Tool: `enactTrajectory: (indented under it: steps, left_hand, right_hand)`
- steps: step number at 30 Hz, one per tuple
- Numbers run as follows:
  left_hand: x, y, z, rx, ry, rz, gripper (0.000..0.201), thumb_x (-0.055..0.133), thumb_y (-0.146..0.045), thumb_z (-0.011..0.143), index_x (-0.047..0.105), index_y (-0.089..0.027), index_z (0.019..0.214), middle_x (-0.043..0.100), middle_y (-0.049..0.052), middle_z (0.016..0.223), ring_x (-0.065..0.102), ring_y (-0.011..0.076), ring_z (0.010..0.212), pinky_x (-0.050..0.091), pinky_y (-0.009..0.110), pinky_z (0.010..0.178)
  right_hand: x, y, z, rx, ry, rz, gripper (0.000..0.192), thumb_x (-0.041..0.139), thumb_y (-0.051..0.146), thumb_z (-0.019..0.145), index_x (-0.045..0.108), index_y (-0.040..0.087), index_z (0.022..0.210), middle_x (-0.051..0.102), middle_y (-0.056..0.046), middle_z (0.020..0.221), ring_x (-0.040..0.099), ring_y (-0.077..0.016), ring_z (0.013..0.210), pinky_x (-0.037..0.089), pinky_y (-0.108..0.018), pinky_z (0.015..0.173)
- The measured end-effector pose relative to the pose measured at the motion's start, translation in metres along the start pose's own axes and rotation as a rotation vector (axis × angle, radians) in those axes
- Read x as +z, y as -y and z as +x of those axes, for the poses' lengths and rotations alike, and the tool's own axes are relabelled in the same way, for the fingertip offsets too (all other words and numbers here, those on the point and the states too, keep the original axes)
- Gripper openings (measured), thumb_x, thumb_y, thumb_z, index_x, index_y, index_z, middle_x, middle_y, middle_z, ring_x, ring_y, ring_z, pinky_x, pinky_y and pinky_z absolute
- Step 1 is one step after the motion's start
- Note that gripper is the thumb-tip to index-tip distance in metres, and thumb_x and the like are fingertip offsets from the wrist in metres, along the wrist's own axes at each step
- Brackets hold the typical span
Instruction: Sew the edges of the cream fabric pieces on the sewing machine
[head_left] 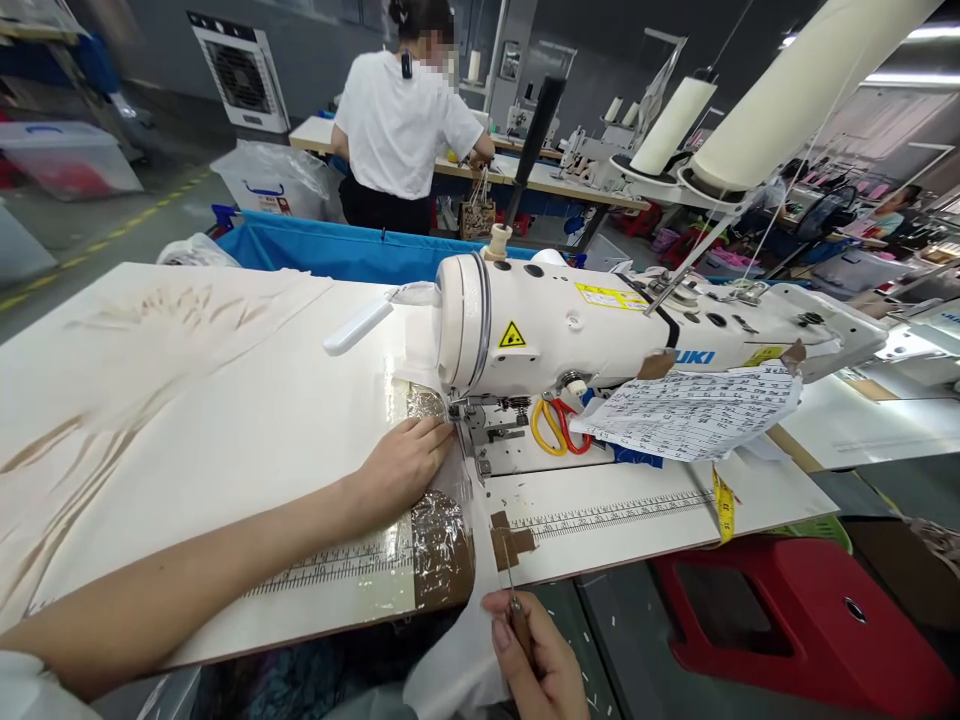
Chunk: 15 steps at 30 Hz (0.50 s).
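My left hand [405, 462] lies on the bed of a white sewing machine [555, 325], its fingers extended beside the presser foot [463, 410]. Under and beside those fingertips is a strip of thin white fabric [466, 625], which runs over the table edge and hangs toward my lap. In my right hand [541, 665], closed below the table edge, is an awl [519, 625] with a wooden handle and a thin metal point directed up and away. The fabric passes close by this hand; whether the fingers also pinch it I cannot tell.
Yellow-and-red-handled scissors [561, 428] lie behind the needle area. A printed paper sheet [694, 410] hangs from the machine. Pale fabric [165, 350] spreads over the left tabletop. A red stool [806, 620] stands at right. Beyond a blue fabric bin [322, 240], a person [405, 125] works at another table.
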<state>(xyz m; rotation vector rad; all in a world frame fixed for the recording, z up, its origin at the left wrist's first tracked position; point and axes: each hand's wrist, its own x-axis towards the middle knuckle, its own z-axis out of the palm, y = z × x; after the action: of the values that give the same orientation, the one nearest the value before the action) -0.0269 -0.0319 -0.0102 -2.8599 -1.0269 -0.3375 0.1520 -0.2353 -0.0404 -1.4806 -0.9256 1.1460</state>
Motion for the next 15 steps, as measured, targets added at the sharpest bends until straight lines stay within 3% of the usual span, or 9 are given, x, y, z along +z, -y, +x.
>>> enactTrajectory:
  steps: [3, 6, 11, 15]
  left_hand:
    - [0.001, 0.004, 0.001, 0.011, -0.014, -0.023, 0.049, 0.042, 0.001, 0.088, 0.055, -0.006, 0.135, 0.057, 0.017, 0.139, 0.051, 0.0284, 0.129, 0.044, 0.043, 0.108]
    - [0.001, 0.009, -0.002, 0.062, -0.008, -0.069, 0.052, 0.041, 0.001, 0.086, 0.052, -0.001, 0.137, 0.055, 0.019, 0.141, 0.048, 0.0280, 0.134, 0.041, 0.043, 0.114]
    - [0.000, 0.007, -0.005, 0.052, -0.010, -0.092, 0.053, 0.040, 0.002, 0.087, 0.050, -0.001, 0.139, 0.051, 0.019, 0.144, 0.044, 0.0295, 0.136, 0.042, 0.046, 0.114]
    - [-0.004, 0.002, 0.003, 0.001, -0.021, -0.069, 0.044, 0.039, -0.001, 0.092, 0.055, -0.002, 0.133, 0.055, 0.020, 0.136, 0.049, 0.0313, 0.127, 0.050, 0.047, 0.105]
  right_hand:
    - [0.016, -0.003, -0.001, 0.179, 0.040, 0.344, 0.037, 0.071, 0.059, 0.083, 0.073, 0.025, 0.098, 0.068, -0.003, 0.081, 0.068, -0.0196, 0.070, 0.055, -0.026, 0.063]
    - [0.019, -0.006, -0.003, 0.282, 0.016, 0.481, 0.044, 0.076, 0.060, 0.077, 0.073, 0.026, 0.104, 0.071, -0.007, 0.098, 0.071, -0.0236, 0.085, 0.057, -0.031, 0.073]
    - [0.006, 0.006, 0.001, 0.239, -0.085, 0.194, 0.048, 0.075, 0.065, 0.077, 0.074, 0.021, 0.097, 0.066, -0.002, 0.079, 0.059, -0.0165, 0.066, 0.047, -0.022, 0.058]
    - [0.010, 0.027, 0.008, 0.128, -0.097, 0.030, 0.049, 0.069, 0.067, 0.081, 0.074, 0.021, 0.098, 0.068, -0.004, 0.088, 0.060, -0.0188, 0.078, 0.045, -0.020, 0.062]
